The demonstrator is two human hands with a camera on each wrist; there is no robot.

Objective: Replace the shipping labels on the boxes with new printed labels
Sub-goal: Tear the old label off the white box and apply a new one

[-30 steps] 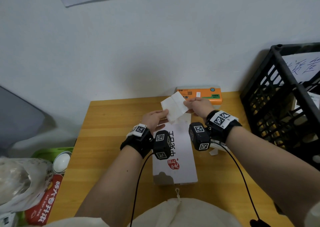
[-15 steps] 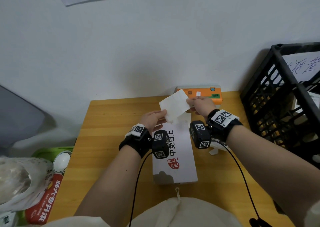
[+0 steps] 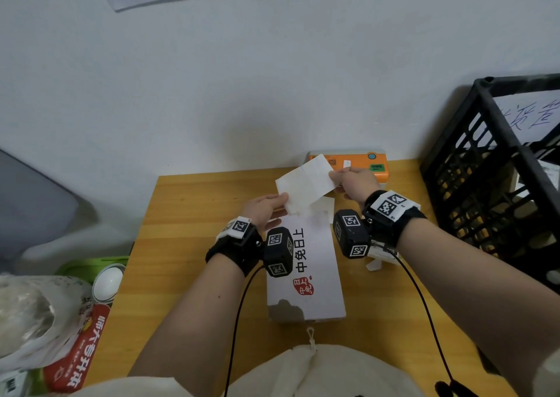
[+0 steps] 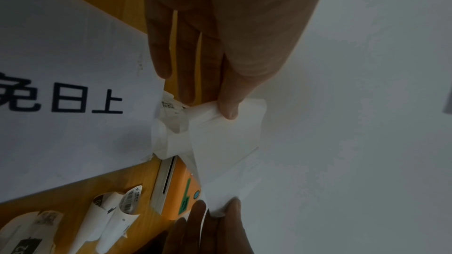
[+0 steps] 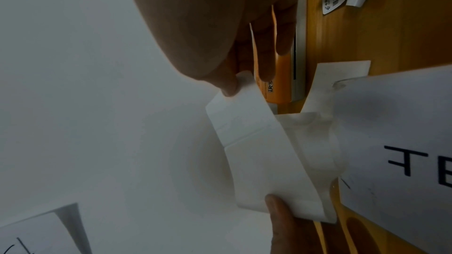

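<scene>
A white box (image 3: pixel 306 272) with black characters and a red seal lies lengthwise on the wooden table (image 3: pixel 188 233). Above its far end both hands hold a white label sheet (image 3: pixel 304 184) in the air. My left hand (image 3: pixel 268 207) pinches the sheet's near left corner (image 4: pixel 227 111). My right hand (image 3: pixel 351 180) pinches its far right corner (image 5: pixel 234 86). The sheet (image 5: pixel 264 157) bends between them, and its lower part runs down to the box's far edge. The orange label printer (image 3: pixel 360 164) sits against the wall behind the hands.
Curled old labels with barcodes (image 4: pixel 115 211) lie on the table right of the box. A black plastic crate (image 3: pixel 497 184) stands at the right. At the left edge are a plastic bag (image 3: pixel 33 314), a red packet (image 3: pixel 75 351) and a white lid (image 3: pixel 107 281).
The two hands have drawn apart a little, the right one moving up and to the right. The label sheet now stretches wider and higher over the box's far end.
</scene>
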